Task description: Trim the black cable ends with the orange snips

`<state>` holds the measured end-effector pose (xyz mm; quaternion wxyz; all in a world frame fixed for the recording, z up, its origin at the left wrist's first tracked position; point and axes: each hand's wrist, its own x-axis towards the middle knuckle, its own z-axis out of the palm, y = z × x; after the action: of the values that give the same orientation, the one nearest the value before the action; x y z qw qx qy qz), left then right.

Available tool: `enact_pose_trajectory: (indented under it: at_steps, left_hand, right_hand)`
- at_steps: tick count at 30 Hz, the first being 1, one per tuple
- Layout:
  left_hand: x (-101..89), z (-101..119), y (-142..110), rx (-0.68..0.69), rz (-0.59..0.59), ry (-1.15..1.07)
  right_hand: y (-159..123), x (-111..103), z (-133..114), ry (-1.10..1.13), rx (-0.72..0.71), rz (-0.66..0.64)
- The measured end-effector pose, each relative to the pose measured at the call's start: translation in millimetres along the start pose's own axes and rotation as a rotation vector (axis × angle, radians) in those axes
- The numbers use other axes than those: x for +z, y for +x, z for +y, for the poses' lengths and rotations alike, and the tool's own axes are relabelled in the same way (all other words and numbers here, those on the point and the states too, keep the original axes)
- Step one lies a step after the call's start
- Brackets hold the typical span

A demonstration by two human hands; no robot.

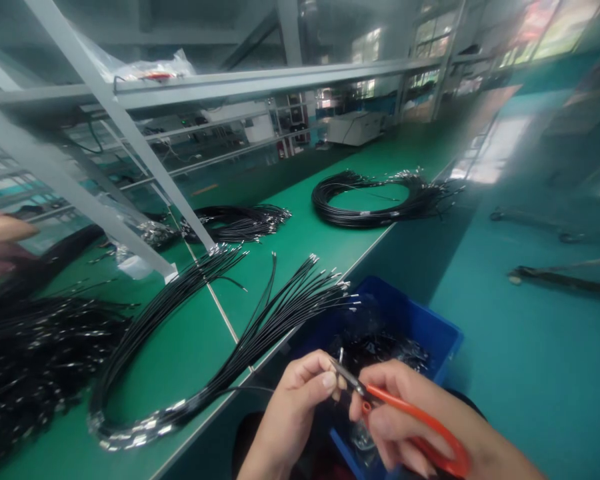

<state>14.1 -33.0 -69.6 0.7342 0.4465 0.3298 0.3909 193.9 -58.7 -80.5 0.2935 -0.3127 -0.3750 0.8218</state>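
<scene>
My left hand (300,393) pinches the end of a thin black cable (255,388), which runs back to a curved bundle on the bench. In my right hand (405,400) is a pair of scissors (415,417) with orange-red loop handles. Their narrow blades point left and meet the cable end at my left fingertips; whether they touch it I cannot tell. The large bundle of black cables (270,320) lies in a U shape, with silvery tips fanned out toward the right. Below my hands stands a blue bin (435,327) with dark pieces and clear plastic inside.
A coiled cable bundle (363,217) and another bundle (240,223) lie farther along the green bench (300,233). A heap of black cables (40,360) covers the left side. Grey shelf posts (145,147) rise from the bench. Another person's arm (5,230) shows at far left.
</scene>
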Motion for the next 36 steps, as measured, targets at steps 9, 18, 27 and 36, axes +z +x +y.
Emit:
enact_pose_trajectory:
  at_steps: [9,18,27,36]
  left_hand:
    - [1.5,-4.1,0.1,-0.009,0.017,0.066]
    - [6.1,-9.2,-2.3,-0.012,-0.012,0.021]
    - [6.7,-0.4,-3.1,-0.075,-0.037,-0.101]
    - [1.3,-5.3,-2.9,-0.135,-0.058,-0.252]
  right_hand:
    - [7.8,13.6,-6.3,0.036,-0.500,0.571]
    - [27.8,30.2,-1.7,0.022,-0.542,0.515]
    - [23.1,30.5,5.9,0.289,-0.516,0.314]
    - [26.4,34.6,8.5,0.319,-0.484,0.344]
